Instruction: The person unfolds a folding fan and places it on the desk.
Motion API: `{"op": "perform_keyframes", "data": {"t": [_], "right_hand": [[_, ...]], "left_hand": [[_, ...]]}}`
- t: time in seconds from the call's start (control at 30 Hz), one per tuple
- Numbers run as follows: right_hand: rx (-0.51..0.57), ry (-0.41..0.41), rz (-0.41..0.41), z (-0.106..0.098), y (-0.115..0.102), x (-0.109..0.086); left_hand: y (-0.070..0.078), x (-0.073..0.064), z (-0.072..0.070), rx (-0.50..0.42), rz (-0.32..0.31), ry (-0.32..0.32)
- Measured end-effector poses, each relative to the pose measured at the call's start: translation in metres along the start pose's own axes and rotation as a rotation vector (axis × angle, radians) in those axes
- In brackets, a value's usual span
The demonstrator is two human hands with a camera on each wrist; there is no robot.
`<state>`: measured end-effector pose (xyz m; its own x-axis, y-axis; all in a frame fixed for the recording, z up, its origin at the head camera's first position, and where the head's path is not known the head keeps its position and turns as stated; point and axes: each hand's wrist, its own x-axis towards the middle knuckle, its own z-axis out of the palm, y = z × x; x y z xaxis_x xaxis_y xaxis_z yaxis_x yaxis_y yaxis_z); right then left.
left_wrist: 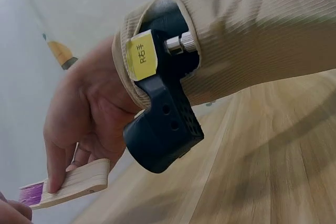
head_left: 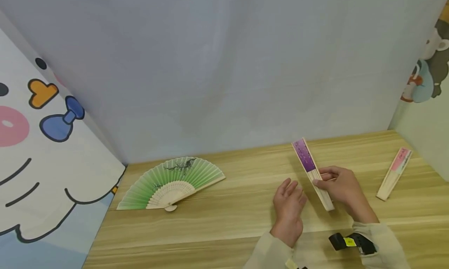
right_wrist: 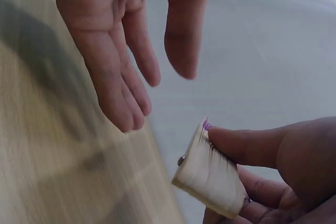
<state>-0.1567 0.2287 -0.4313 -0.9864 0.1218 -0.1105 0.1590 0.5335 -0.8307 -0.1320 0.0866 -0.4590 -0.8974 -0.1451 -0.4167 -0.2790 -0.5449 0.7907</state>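
Purple folded fan (head_left: 312, 174), raised above the wooden table (head_left: 196, 238).
Right hand (head_left: 342, 186) pinches its pale sticks between thumb and fingers; left hand (head_left: 288, 207), fingers loosely extended, thumb apart, hovers just beside it. Open green fan (head_left: 173, 181) lies well left, pink folded fan (head_left: 394, 173) right.

My head feed comes in evenly lit but muted, backdrop (head_left: 224, 66) greyish, soft shadow left of the purple fan (head_left: 309, 167). Left wrist feed dimmer, a broad faint shadow across the wood tabletop (left_wrist: 252, 182). Right wrist feed dim and cool, dark shadow at left, paler toward the top right corner, left hand (right_wrist: 107, 40) slightly soft, I can't place the light source
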Motion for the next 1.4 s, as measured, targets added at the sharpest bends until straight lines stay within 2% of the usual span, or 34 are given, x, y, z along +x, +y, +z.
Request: {"op": "perform_keyframes", "data": {"t": [0.2, 0.4, 0.67, 0.9, 1.17, 1.4], "right_hand": [[0.034, -0.019, -0.014, 0.002, -0.006, -0.008], [0.068, -0.068, -0.037, 0.006, -0.008, -0.015], [0.087, -0.169, -0.049, 0.01, -0.011, -0.019], [0.144, -0.183, -0.025, 0.013, -0.012, -0.018], [0.21, -0.206, 0.02, 0.016, -0.009, -0.016], [0.332, -0.223, 0.063, 0.016, -0.002, -0.014]], "left_hand": [[-0.002, -0.001, 0.005, 0.0, -0.001, -0.017], [-0.002, -0.003, 0.009, 0.038, 0.001, -0.031], [-0.002, -0.003, 0.001, 0.07, -0.009, -0.036], [-0.001, -0.004, -0.006, 0.081, 0.006, -0.06], [-0.002, -0.004, -0.01, 0.061, 0.039, -0.051], [-0.002, -0.002, -0.013, 0.017, 0.053, -0.04]]}}
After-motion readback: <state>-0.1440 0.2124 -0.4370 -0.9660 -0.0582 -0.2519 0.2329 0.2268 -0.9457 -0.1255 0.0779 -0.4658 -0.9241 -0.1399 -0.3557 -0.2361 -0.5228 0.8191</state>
